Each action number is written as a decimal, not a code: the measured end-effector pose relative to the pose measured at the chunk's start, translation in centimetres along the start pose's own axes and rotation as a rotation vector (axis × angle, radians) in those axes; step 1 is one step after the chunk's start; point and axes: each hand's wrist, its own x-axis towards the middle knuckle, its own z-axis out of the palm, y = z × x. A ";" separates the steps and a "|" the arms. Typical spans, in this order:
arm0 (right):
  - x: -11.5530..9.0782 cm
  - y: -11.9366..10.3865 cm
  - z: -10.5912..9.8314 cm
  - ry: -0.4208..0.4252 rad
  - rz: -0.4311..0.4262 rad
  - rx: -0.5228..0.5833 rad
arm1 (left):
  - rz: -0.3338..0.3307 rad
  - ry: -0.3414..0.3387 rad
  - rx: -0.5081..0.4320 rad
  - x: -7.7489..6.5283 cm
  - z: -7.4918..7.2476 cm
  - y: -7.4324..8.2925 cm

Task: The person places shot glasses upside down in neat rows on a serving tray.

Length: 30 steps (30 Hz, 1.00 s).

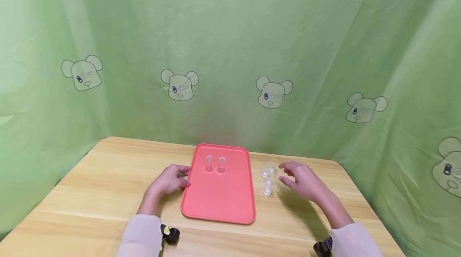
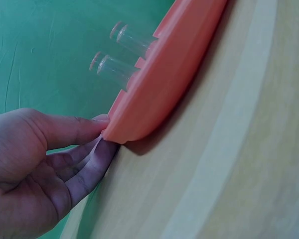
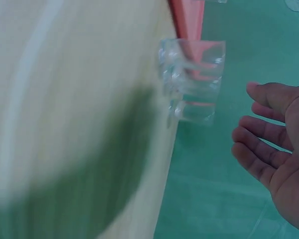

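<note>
A red tray lies on the table, and my left hand pinches its left rim. In the left wrist view, the thumb is at the rim's upper side, with the other fingers lower down. Two small clear cups stand side by side on the tray's far half. Right of the tray, several more clear cups stand close together on the table. My right hand hovers beside this group, fingers loosely bent and holding nothing. The right wrist view shows a gap between the fingers and the cups.
The wooden table has rounded far corners. A green curtain printed with bear heads hangs behind it and along both sides. Dark devices are strapped at both wrists.
</note>
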 end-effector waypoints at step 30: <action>-2.0 -0.1 5.4 -0.157 0.082 0.276 | 0.005 -0.010 -0.038 -0.3 0.1 0.3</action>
